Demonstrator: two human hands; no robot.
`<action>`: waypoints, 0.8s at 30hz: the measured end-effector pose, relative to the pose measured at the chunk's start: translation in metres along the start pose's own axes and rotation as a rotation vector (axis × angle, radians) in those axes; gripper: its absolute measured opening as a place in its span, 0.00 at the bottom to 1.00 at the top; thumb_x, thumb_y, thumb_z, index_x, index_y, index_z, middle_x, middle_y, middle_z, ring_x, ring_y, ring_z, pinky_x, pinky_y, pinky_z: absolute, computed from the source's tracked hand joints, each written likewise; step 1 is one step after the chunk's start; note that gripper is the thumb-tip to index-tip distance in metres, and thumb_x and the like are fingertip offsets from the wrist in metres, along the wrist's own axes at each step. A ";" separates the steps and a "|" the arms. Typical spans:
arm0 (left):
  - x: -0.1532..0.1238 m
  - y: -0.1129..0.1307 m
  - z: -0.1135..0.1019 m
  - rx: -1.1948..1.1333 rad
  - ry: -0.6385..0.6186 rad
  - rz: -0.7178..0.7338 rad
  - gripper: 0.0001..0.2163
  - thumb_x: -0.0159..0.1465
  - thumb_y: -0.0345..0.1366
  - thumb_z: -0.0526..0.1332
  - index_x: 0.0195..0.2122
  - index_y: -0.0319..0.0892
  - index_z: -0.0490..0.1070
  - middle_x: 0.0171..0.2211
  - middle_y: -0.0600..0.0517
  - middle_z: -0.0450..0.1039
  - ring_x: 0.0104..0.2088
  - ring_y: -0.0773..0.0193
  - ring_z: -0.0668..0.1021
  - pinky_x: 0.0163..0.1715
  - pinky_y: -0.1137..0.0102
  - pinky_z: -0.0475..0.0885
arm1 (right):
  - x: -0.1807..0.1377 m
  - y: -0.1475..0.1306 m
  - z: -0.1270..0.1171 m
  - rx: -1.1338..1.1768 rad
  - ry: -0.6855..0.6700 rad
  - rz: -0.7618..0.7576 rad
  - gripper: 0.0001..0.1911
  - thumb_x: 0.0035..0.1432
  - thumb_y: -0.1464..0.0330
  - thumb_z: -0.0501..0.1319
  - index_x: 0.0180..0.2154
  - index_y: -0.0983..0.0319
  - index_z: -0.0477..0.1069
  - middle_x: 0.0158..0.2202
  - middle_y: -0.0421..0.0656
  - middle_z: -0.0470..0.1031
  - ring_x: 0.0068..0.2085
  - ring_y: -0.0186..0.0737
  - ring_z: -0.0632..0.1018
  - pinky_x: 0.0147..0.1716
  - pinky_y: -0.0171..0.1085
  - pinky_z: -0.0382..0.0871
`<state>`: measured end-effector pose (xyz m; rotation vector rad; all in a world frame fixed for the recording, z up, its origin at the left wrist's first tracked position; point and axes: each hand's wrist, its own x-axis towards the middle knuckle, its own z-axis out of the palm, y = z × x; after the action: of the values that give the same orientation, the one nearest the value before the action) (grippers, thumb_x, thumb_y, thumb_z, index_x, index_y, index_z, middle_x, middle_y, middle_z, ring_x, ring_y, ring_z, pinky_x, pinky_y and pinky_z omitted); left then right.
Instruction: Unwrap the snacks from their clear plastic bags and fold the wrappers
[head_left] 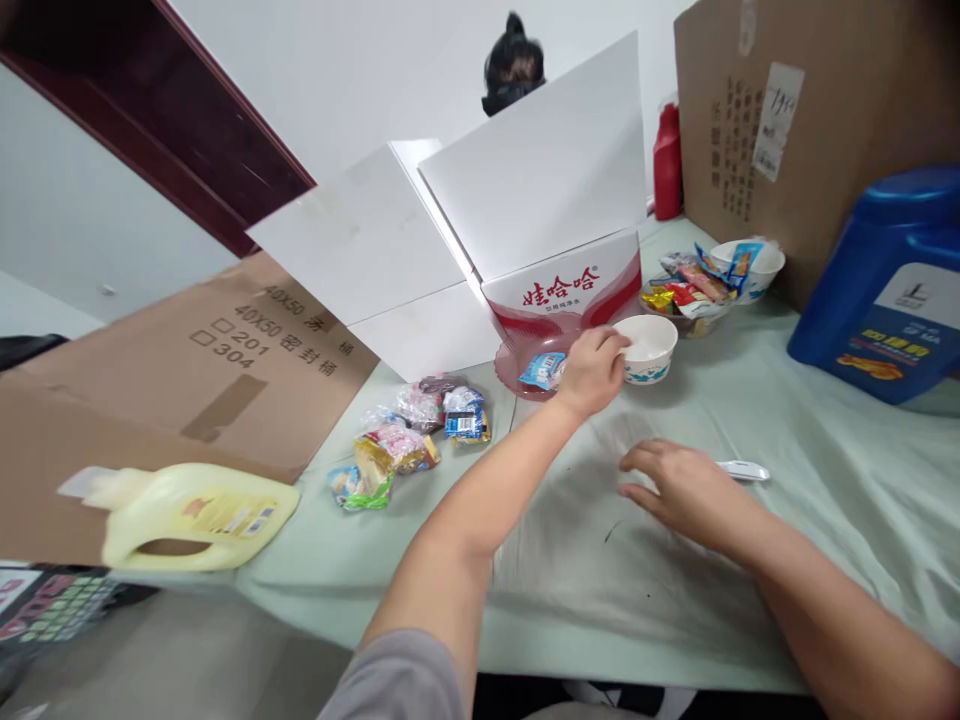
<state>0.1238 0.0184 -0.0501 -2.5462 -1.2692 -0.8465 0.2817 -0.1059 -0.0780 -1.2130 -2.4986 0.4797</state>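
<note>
My left hand (596, 370) reaches across to a white bowl (649, 350) with a teal leaf pattern, its fingers closed on the near-left rim. Just left of the bowl is a pinkish clear plate (514, 365) holding a blue snack packet (543, 370), partly covered by my hand. My right hand (679, 490) hovers low over the cloth with fingers apart and nothing visible in them. Behind that hand a white spoon-like piece (744, 470) lies on the table, partly hidden.
Wrapped snacks (405, 435) lie left. A bowl of packets (690, 290) and another white bowl (754, 268) stand back right. A white carton (566, 285), blue jug (885, 290), yellow bottle (202, 515), red bottle (667, 165) and brown cardboard surround the cloth. A person's head shows behind.
</note>
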 end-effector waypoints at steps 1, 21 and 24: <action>-0.024 -0.005 -0.009 -0.009 0.065 -0.013 0.12 0.66 0.30 0.53 0.46 0.39 0.72 0.47 0.43 0.72 0.51 0.56 0.72 0.53 0.61 0.67 | -0.003 0.004 -0.005 -0.056 0.007 0.051 0.08 0.61 0.66 0.60 0.41 0.61 0.75 0.41 0.47 0.78 0.43 0.47 0.78 0.40 0.41 0.67; -0.183 -0.047 -0.066 -0.790 0.018 -0.766 0.22 0.65 0.51 0.48 0.55 0.45 0.63 0.47 0.45 0.73 0.43 0.57 0.78 0.41 0.61 0.74 | 0.007 0.030 -0.003 -0.318 -0.119 0.212 0.11 0.60 0.76 0.53 0.39 0.65 0.73 0.38 0.53 0.75 0.42 0.50 0.74 0.36 0.40 0.61; -0.179 -0.019 -0.047 -1.123 0.017 -0.784 0.23 0.62 0.54 0.52 0.50 0.43 0.66 0.46 0.45 0.74 0.43 0.56 0.78 0.41 0.61 0.74 | 0.007 0.023 -0.006 -0.180 -0.093 0.164 0.10 0.60 0.76 0.53 0.41 0.66 0.72 0.39 0.51 0.75 0.40 0.45 0.75 0.37 0.38 0.62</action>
<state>0.0043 -0.1095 -0.1129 -2.5855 -2.3092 -2.2510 0.2960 -0.0857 -0.0817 -1.5048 -2.5785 0.3650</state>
